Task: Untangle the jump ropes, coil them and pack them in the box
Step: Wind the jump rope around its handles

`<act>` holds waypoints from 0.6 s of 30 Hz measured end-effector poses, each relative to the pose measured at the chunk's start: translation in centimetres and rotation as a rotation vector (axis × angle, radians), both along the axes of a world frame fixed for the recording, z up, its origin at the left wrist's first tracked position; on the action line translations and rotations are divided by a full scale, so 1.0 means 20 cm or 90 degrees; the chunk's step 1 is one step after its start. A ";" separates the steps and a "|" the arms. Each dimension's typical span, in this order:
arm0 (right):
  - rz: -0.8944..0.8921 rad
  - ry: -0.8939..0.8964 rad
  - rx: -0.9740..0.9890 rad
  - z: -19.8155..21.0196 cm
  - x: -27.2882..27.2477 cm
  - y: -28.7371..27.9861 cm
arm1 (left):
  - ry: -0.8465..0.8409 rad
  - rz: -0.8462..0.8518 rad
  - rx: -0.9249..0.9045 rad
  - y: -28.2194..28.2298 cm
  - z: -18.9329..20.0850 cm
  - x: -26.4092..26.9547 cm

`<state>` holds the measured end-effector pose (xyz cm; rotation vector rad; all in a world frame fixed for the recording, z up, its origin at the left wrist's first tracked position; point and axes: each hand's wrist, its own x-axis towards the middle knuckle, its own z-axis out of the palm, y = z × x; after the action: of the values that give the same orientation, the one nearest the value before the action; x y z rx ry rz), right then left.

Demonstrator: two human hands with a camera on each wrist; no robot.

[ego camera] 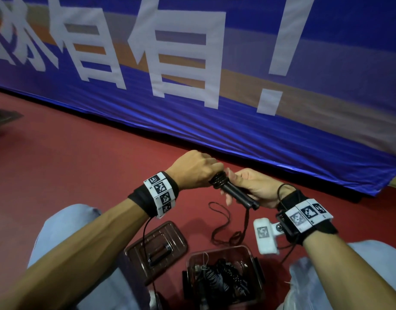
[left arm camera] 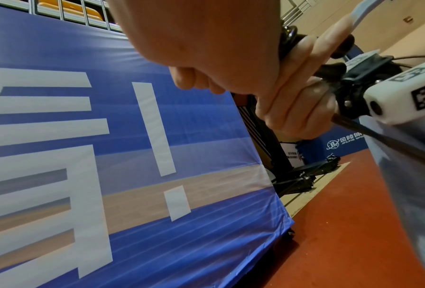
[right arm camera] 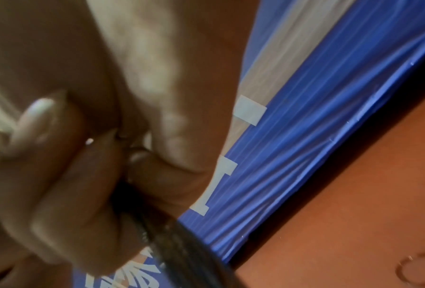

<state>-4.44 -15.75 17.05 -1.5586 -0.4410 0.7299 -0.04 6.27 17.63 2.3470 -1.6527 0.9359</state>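
Both hands meet above the red floor in the head view. My right hand point(ego camera: 237, 186) grips two black jump rope handles point(ego camera: 237, 194) held side by side. My left hand point(ego camera: 211, 173) is curled over their far end, pinching the black rope where it is wound in tight turns point(ego camera: 219, 180) round the handles. The loose rope tail point(ego camera: 223, 229) hangs from the handles' near end and loops on the floor. The clear box point(ego camera: 259, 269) stands open between my knees, with dark coiled ropes inside. The right wrist view is blurred; fingers there wrap a dark handle point(right arm camera: 172, 239).
The box lid point(ego camera: 176, 236) lies on the floor left of the box, a small dark object on it. A blue banner point(ego camera: 237, 121) stands close behind the hands. My knees in light jeans point(ego camera: 65, 224) flank the box. A dark object point(ego camera: 0, 117) lies far left.
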 end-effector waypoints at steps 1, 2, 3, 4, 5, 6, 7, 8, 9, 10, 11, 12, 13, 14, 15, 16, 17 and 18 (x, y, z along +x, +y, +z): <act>-0.010 0.027 0.032 0.00 0.00 0.01 | -0.001 0.007 -0.007 0.00 0.01 0.00; -0.026 0.060 0.070 -0.01 0.00 0.02 | 0.005 0.016 -0.015 0.00 0.01 0.00; -0.045 0.094 0.110 -0.02 -0.01 0.04 | 0.019 0.028 -0.025 0.00 0.02 0.00; -0.058 0.123 0.153 -0.03 -0.02 0.06 | 0.038 0.046 -0.033 0.01 0.02 0.00; -0.065 0.144 0.200 -0.05 -0.03 0.08 | 0.058 0.071 -0.041 0.01 0.02 0.01; -0.072 0.157 0.244 -0.06 -0.04 0.11 | 0.075 0.104 -0.049 0.02 0.03 0.01; -0.093 0.161 0.277 -0.07 -0.04 0.13 | 0.090 0.149 -0.052 0.01 0.03 0.01; -0.128 0.159 0.295 -0.08 -0.03 0.15 | 0.106 0.205 -0.054 0.00 0.03 0.00; -0.171 0.156 0.301 -0.09 -0.01 0.18 | 0.137 0.273 -0.046 -0.01 0.04 -0.01; -0.225 0.157 0.296 -0.10 0.01 0.22 | 0.183 0.345 -0.030 -0.03 0.05 -0.02; -0.283 0.150 0.265 -0.11 0.02 0.25 | 0.228 0.408 -0.022 -0.06 0.04 -0.03; -0.344 0.115 0.189 -0.13 0.04 0.29 | 0.259 0.452 -0.026 -0.08 0.03 -0.03; -0.392 0.047 0.070 -0.16 0.05 0.32 | 0.280 0.486 -0.027 -0.09 0.02 -0.03; -0.409 -0.038 -0.067 -0.19 0.05 0.34 | 0.298 0.513 -0.020 -0.10 0.00 -0.03; -0.401 -0.117 -0.187 -0.23 0.05 0.35 | 0.320 0.533 -0.006 -0.11 -0.03 -0.02; -0.383 -0.180 -0.282 -0.26 0.04 0.35 | 0.339 0.540 0.013 -0.11 -0.05 -0.02; -0.366 -0.226 -0.350 -0.28 0.04 0.34 | 0.349 0.541 0.041 -0.12 -0.08 -0.01; -0.348 -0.268 -0.402 -0.28 0.03 0.32 | 0.352 0.538 0.069 -0.12 -0.10 -0.01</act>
<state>-3.89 -9.27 11.49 -2.3142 -0.0598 0.0990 -0.20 3.82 15.71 3.0291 -0.5033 0.1899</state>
